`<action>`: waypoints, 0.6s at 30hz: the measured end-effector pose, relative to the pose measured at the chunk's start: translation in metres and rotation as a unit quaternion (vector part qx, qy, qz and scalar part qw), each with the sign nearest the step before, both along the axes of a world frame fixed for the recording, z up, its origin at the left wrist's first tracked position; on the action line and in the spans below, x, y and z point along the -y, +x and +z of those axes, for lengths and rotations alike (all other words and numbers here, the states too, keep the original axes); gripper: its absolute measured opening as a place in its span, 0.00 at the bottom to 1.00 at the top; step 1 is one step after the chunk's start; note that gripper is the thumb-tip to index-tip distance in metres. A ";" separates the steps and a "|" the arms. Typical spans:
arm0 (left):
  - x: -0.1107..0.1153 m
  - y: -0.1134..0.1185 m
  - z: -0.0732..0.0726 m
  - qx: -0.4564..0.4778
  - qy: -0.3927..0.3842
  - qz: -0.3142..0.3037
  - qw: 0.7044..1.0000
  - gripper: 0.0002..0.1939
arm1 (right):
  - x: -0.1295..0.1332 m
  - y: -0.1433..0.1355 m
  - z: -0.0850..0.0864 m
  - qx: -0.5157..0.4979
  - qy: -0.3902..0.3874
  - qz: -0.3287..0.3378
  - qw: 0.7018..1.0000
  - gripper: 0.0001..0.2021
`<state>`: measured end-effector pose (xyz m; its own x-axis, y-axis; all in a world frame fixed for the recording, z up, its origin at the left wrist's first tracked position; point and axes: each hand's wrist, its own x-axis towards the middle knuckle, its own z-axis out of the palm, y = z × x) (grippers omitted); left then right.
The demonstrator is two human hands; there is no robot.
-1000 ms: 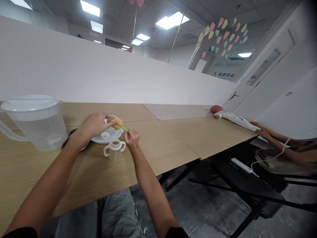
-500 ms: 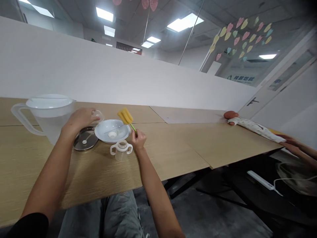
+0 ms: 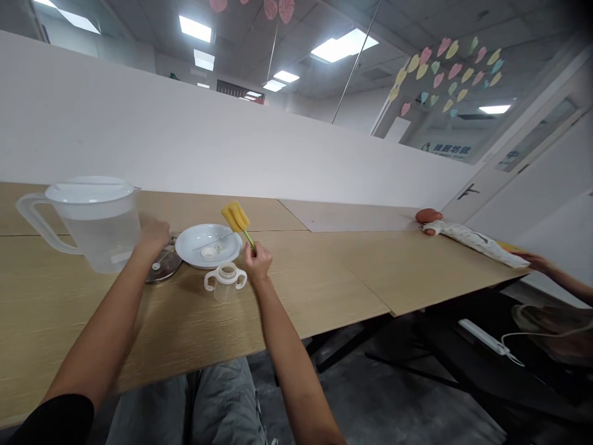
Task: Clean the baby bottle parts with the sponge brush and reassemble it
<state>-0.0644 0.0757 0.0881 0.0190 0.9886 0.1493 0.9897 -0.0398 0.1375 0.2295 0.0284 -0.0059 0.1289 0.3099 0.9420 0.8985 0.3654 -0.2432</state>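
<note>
My right hand (image 3: 258, 261) is closed around the green handle of a bottle brush (image 3: 236, 217), whose yellow sponge head points up and left. Just left of that hand stands a clear baby bottle (image 3: 226, 290) with a white two-handled collar and open top. Behind the bottle is a white bowl (image 3: 185, 250) holding a small white ring and a thin straw-like brush. My left hand (image 3: 155, 238) is low over a round metal tray (image 3: 163, 276), its fingers curled and mostly hidden. A clear cap (image 3: 169, 246) shows faintly beneath them. A small white piece lies in the tray.
A large clear pitcher (image 3: 97, 228) with a white lid stands at the left, close to my left forearm. At the far right, another person's hand (image 3: 537, 262) touches a patterned cloth bundle (image 3: 477, 242). A white wall (image 3: 278, 161) runs behind the table.
My left hand has moved left and down with the clear cap, from beside the bowl to over the metal tray. My right hand and the bottle brush have hardly moved.
</note>
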 end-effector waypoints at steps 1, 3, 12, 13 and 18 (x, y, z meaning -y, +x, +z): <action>-0.001 0.001 -0.002 -0.010 -0.009 0.009 1.000 0.20 | 0.000 0.000 0.000 0.000 -0.001 0.000 1.000 0.19; 0.000 0.005 -0.005 -0.034 -0.035 0.028 0.998 0.18 | 0.000 0.000 0.000 0.002 0.000 -0.001 1.000 0.19; 0.015 0.013 0.001 -0.065 -0.057 0.026 0.996 0.17 | 0.000 -0.001 0.000 0.003 0.005 -0.003 1.000 0.20; 0.017 0.016 0.006 -0.072 -0.050 0.025 0.996 0.17 | 0.000 -0.001 0.001 0.002 0.006 -0.002 1.000 0.20; 0.034 0.052 0.031 -0.104 0.003 -0.091 0.990 0.23 | 0.000 -0.001 0.002 -0.006 0.005 0.007 1.000 0.20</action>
<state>-0.0119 0.0421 0.1190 0.2275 0.9652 0.1287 0.9730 -0.2199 -0.0703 0.2280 0.0280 -0.0043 0.1366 0.3024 0.9434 0.8899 0.3809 -0.2509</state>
